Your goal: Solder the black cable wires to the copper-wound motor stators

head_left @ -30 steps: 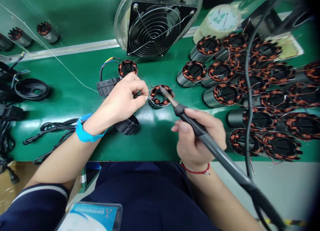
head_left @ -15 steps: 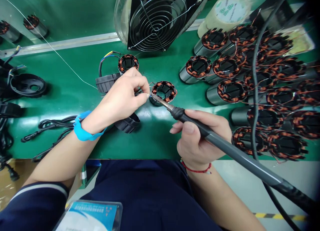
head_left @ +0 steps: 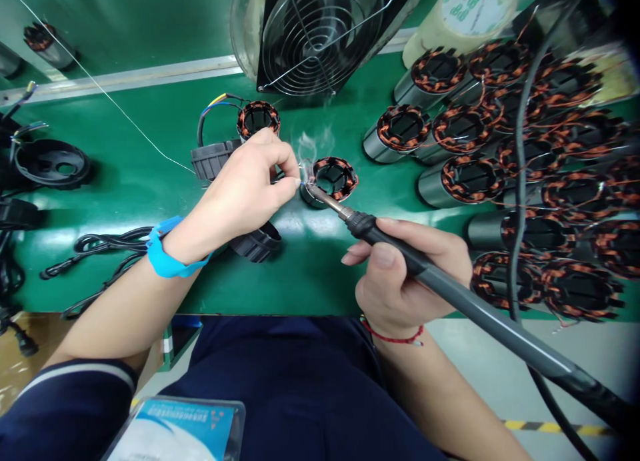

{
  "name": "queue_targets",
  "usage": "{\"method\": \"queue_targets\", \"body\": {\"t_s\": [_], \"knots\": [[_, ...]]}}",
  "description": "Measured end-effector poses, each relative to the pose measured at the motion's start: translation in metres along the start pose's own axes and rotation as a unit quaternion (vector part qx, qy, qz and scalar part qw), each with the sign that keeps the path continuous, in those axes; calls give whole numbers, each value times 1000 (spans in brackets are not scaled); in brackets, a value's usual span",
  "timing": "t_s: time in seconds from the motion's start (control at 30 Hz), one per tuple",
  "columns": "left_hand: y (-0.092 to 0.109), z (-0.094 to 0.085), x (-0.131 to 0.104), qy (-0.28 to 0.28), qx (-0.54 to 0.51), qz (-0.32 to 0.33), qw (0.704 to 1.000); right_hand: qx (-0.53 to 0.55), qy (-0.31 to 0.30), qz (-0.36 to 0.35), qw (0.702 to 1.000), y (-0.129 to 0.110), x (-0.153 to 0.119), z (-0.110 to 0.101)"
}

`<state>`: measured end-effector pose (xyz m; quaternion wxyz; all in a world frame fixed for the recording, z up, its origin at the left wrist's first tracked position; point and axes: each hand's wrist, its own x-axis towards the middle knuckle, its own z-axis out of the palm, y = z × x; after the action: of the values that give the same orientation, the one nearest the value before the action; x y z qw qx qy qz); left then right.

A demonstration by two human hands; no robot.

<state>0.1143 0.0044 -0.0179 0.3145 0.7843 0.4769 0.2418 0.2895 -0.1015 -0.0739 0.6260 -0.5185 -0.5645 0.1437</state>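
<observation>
My right hand (head_left: 413,274) is wrapped round a dark soldering iron (head_left: 450,291). The iron's metal tip meets the left edge of a copper-wound stator (head_left: 336,180) at the centre, where a wisp of smoke (head_left: 309,148) rises. My left hand (head_left: 253,181) pinches a thin wire at that same edge; the wire is mostly hidden by the fingers. Behind this hand stand a second stator (head_left: 259,118) and a black round cap (head_left: 214,160) with coloured leads. Another black ring-shaped cap (head_left: 257,242) lies below the left hand.
Several stators (head_left: 463,131) crowd the right side, with the iron's cable (head_left: 520,154) crossing them. A fan (head_left: 320,38) and a pale roll (head_left: 463,18) stand at the back. Black cables (head_left: 107,242) and caps (head_left: 53,162) lie left. Thin solder wire (head_left: 120,111) crosses the upper left.
Smoke now rises at the iron's tip, where none showed before. The view has shifted slightly; both hands keep nearly the same pose at the stator.
</observation>
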Motion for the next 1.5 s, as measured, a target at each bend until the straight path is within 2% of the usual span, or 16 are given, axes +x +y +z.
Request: {"method": "queue_targets", "body": {"t_s": [0.27,0.43,0.53,0.77,0.93,1.03,1.27,1.33,1.43,1.5], "knots": [[0,0,1,-3,-3,-2,1000,-5,-5,-4,1000,0,-1,1],[0,0,1,-5,-12,-6,1000,6,-1,-45,999,0,5,3],[0,0,1,-2,-12,-3,1000,3,-9,-39,999,0,5,5],[0,0,1,-1,-18,-10,1000,-14,-115,32,993,-5,16,7],[0,-1,1,-3,-23,-15,1000,-88,-214,-5,973,-9,37,9],[1,0,1,-3,-19,-14,1000,-109,-229,-2,967,-9,38,13],[-3,-4,-1,1,-29,-34,999,-101,-221,-2,970,-7,44,14],[-6,-10,-3,-19,-23,-67,997,-99,-228,-6,969,-1,49,17],[-5,-22,-2,-137,15,-111,984,-111,-250,-34,961,12,54,25],[-2,-29,-1,-198,-5,-133,971,-127,-256,-64,956,19,55,30]]}}
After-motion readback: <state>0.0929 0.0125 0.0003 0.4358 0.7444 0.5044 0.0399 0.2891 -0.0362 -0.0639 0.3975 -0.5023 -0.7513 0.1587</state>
